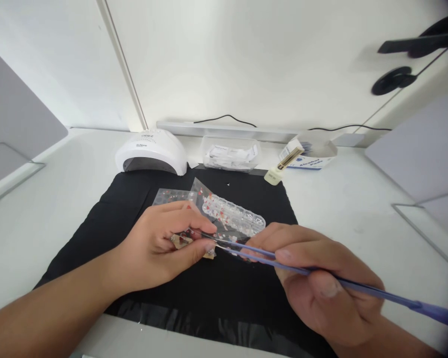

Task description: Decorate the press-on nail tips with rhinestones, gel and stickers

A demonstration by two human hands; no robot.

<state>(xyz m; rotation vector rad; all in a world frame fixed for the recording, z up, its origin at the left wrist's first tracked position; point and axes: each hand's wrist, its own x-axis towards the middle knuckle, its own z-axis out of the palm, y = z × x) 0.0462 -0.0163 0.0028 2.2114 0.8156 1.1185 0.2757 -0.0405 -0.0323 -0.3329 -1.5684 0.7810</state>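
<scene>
My right hand (328, 283) grips a pair of long purple tweezers (373, 292), its handle end pointing to the lower right. The tweezers' tips reach to my left hand (168, 243), at its thumb and index fingertips. Those fingers are pinched together; what lies between them is too small to make out. Under and behind the left hand are clear sticker sheets (175, 196) with small red and white designs. Another clear sheet partly overlaps a compartmented clear case (248, 221) of small shiny pieces. Something tan and red below the left fingers is mostly hidden.
A black mat (224, 308) covers the table's middle. Along the back stand a white nail lamp (153, 151), a clear bin (229, 154) of packets, a nail polish bottle (274, 176) leaning on a small box, and an alcohol pads box (317, 158).
</scene>
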